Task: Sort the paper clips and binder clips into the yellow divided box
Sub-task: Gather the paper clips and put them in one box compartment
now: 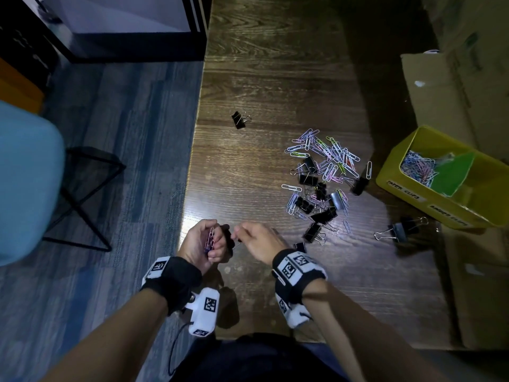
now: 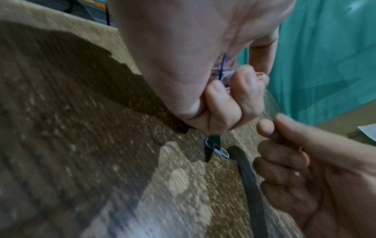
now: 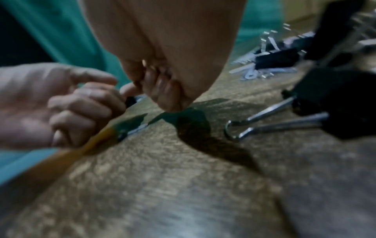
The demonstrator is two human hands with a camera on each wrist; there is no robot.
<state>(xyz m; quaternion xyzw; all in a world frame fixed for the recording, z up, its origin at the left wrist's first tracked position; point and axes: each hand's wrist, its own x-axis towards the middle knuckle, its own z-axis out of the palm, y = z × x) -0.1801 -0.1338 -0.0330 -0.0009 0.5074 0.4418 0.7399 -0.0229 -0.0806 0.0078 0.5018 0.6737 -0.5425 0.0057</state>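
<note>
My left hand (image 1: 213, 244) hovers at the table's near left edge, its fingers curled round a bunch of pink and blue paper clips (image 1: 210, 239), which the left wrist view shows as paper clips (image 2: 222, 72) inside the left hand (image 2: 230, 99). My right hand (image 1: 239, 235) is close beside it, thumb and forefinger pinching a small black binder clip (image 1: 227, 236), blurred here. A mixed pile of paper clips and binder clips (image 1: 325, 172) lies mid-table. The yellow divided box (image 1: 399, 186) stands at the right, with paper clips (image 1: 418, 166) in one compartment.
A lone binder clip (image 1: 239, 119) lies farther back and a large silver-handled one (image 1: 399, 230) in front of the box. One blue paper clip (image 2: 216, 149) lies under my left hand. Cardboard boxes (image 1: 429, 86) line the right side. A blue chair (image 1: 27, 183) stands left of the table.
</note>
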